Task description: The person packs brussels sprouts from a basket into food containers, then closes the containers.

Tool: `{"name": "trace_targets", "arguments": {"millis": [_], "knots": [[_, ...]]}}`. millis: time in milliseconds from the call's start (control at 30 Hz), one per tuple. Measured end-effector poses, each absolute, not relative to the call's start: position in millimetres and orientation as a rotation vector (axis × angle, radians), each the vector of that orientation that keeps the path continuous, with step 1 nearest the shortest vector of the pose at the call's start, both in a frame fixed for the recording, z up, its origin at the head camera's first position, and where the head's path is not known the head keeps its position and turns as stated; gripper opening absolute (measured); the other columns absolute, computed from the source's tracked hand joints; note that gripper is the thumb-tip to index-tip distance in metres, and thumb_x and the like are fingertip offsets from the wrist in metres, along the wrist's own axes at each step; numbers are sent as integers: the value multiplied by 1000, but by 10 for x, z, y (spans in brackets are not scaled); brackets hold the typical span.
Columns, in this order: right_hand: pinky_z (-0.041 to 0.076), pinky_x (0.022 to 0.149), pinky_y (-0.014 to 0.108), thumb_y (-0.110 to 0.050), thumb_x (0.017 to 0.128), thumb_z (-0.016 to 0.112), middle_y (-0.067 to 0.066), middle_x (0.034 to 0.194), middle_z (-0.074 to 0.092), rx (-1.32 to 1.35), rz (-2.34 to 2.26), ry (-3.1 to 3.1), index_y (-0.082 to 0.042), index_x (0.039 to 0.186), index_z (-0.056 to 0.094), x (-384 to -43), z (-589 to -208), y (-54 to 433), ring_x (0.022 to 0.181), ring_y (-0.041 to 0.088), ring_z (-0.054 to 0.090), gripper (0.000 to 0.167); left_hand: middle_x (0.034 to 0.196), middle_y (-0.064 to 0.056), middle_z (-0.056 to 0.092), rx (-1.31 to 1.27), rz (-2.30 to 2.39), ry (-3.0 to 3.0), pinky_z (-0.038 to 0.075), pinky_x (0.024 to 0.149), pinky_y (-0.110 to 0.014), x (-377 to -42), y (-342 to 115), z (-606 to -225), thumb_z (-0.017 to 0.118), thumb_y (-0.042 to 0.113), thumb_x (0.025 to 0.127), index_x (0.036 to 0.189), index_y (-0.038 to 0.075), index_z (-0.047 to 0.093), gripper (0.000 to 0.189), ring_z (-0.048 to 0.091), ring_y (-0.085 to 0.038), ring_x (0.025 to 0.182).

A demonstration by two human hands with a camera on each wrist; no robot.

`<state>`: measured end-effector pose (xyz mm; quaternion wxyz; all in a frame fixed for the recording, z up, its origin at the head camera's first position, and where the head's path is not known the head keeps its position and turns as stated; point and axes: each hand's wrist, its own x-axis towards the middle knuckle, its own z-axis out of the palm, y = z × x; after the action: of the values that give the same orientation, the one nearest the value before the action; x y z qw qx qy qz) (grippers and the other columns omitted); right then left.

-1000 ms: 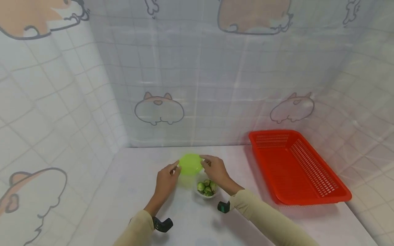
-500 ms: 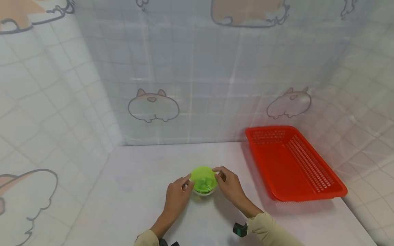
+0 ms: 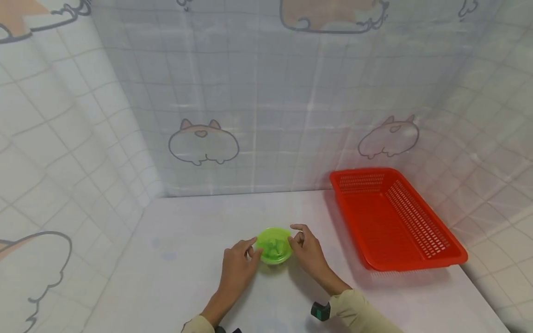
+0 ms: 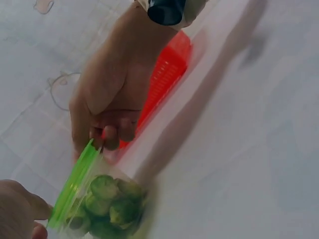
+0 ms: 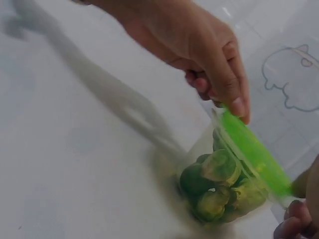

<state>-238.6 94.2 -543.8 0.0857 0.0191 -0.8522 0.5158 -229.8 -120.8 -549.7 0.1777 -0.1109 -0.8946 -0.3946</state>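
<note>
A translucent green lid [image 3: 273, 245] lies over the mouth of a small clear tub [image 5: 199, 149]. Through the tub's wall show several Brussels sprouts [image 4: 107, 204]. At the lid's left edge my left hand [image 3: 239, 268] pinches it between thumb and fingers. On the opposite edge my right hand [image 3: 310, 254] grips the lid, its index finger sticking out past the rim in the head view. Both wrist views show the lid [image 4: 75, 186] right along the tub's rim, with the two hands facing each other across it.
A red plastic basket [image 3: 366, 263] with perforated sides stands on the right of the white table [image 3: 187, 231]. Behind and beside the table hangs a curtain [image 3: 266, 115] with a grid and cartoon dog print.
Both hands have brought the green lid from behind the tub toward me and down over its mouth. Over the last half second the lid has settled lower, covering the rim. The basket stays put.
</note>
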Motion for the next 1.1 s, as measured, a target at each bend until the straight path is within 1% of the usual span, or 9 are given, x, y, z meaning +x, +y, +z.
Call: {"name": "trace_targets", "arguments": {"millis": [100, 233, 367, 433, 500, 600, 700, 867, 1100], "knots": [[41, 56, 26, -22, 99, 65, 0, 75, 56, -13, 1597, -2594, -4, 127, 60, -2398, -5459, 932, 60, 11, 47, 34, 73, 10, 52, -237, -1224, -2562, 35, 63, -27, -2329, -1233, -5516, 82, 15, 83, 117, 12, 74, 34, 42, -8, 62], [45, 51, 28, -29, 102, 61, 2, 81, 59, -87, 1679, -2661, -6, 118, 62, -2402, -5506, 946, 55, 13, 51, 29, 82, 6, 55, -109, -1501, -2633, 41, 61, -24, -2376, -1231, -5541, 76, 17, 89, 120, 17, 67, 32, 48, -10, 69], [49, 49, 34, -33, 103, 58, 5, 84, 61, -114, 1789, -2686, -7, 116, 57, -2428, -5518, 959, 55, 18, 55, 29, 83, -1, 59, -28, -1917, -2614, 44, 66, -27, -2432, -1235, -5545, 65, 20, 95, 124, 7, 52, 34, 54, -15, 72], [50, 50, 35, -35, 103, 57, 6, 82, 61, -108, 1811, -2702, -8, 113, 56, -2446, -5518, 962, 56, 20, 56, 29, 79, -4, 59, 12, -2121, -2581, 44, 63, -29, -2462, -1255, -5549, 61, 21, 97, 123, 2, 47, 35, 55, -16, 68], [51, 50, 36, -37, 104, 56, 7, 79, 60, -96, 1830, -2711, -8, 107, 56, -2458, -5523, 960, 58, 21, 56, 29, 75, -5, 58, 35, -2281, -2546, 43, 58, -28, -2490, -1285, -5560, 58, 22, 98, 119, 0, 48, 32, 55, -16, 62], [52, 51, 36, -41, 105, 53, 7, 73, 58, -65, 1851, -2719, -8, 97, 55, -2463, -5545, 949, 57, 21, 56, 34, 72, -3, 56, -5, -2409, -2518, 41, 52, -26, -2519, -1336, -5586, 56, 20, 99, 107, 0, 51, 22, 54, -14, 57], [51, 51, 37, -44, 106, 48, 8, 70, 56, -40, 1862, -2714, -9, 89, 53, -2454, -5561, 933, 55, 21, 55, 39, 71, -2, 55, -88, -2491, -2480, 42, 52, -25, -2530, -1366, -5605, 55, 17, 101, 96, 2, 51, 16, 54, -13, 57], [49, 49, 36, -45, 108, 42, 8, 65, 53, -32, 1846, -2697, -9, 85, 49, -2425, -5576, 913, 51, 23, 54, 43, 71, -2, 54, -199, -2548, -2451, 43, 55, -25, -2537, -1376, -5623, 54, 17, 103, 92, 5, 49, 17, 55, -13, 59], [47, 48, 35, -50, 107, 40, 6, 61, 51, -35, 1815, -2696, -10, 85, 48, -2425, -5604, 875, 48, 22, 54, 47, 71, -1, 51, -261, -2591, -2465, 42, 55, -26, -2567, -1415, -5619, 51, 19, 104, 89, 8, 47, 19, 52, -13, 60]]}}
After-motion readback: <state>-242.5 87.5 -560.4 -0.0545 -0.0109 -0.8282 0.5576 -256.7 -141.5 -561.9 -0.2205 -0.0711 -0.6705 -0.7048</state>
